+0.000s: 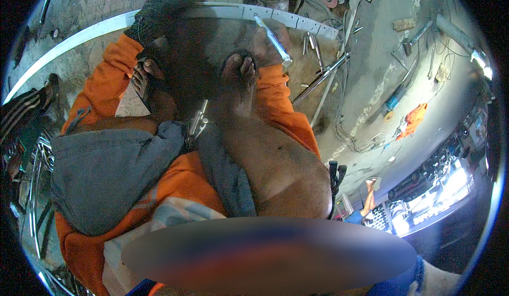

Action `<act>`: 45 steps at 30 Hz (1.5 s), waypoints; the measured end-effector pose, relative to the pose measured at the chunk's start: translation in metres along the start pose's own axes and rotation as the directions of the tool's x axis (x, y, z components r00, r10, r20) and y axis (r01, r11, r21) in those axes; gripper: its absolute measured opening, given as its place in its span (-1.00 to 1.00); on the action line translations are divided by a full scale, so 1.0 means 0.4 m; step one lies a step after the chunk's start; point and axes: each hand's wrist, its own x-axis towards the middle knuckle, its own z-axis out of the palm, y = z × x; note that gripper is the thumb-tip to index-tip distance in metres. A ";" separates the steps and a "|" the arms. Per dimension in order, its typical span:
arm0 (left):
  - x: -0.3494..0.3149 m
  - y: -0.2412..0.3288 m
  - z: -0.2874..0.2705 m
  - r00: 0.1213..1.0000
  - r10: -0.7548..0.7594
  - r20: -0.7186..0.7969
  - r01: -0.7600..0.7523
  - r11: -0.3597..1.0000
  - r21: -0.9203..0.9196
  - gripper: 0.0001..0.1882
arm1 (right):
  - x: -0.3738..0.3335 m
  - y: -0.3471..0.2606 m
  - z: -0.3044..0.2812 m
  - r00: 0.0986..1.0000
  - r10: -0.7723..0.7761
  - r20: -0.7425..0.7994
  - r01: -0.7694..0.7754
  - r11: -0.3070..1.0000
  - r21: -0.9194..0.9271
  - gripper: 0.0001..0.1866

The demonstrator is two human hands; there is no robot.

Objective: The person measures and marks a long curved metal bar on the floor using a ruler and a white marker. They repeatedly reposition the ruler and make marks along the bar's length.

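Strip (228,10), pale and dotted, lies across the floor (374,57) beyond your feet (238,72); your gloved left hand (156,17) covers part, its grip impossible to tell, your right hand (263,51) is clasped round a pen (274,41); marking seems the current step, the next mark calling for a steady strip

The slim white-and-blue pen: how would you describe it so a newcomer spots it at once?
Find the long pale strip crossing the upper part of the head view. Toward its right end, the right hand holds the pen aslant. Unlike the silvery rods lying to the right, it is white and blue and held.
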 end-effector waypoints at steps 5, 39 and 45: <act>-0.002 -0.025 0.016 0.996 0.066 -0.058 -0.066 0.998 -0.002 -0.55 | 0.008 0.002 -0.005 0.995 -0.071 -0.062 0.067 0.996 -0.065 -0.75; 0.002 0.012 -0.013 0.991 -0.118 0.059 0.111 0.987 0.112 -0.63 | 0.033 -0.061 0.094 0.984 -0.080 0.162 0.079 0.997 0.009 -0.75; 0.000 0.032 -0.037 0.993 -0.114 0.044 0.109 0.988 0.112 -0.64 | 0.050 -0.068 0.117 0.972 -0.124 0.198 0.146 0.984 -0.101 -0.75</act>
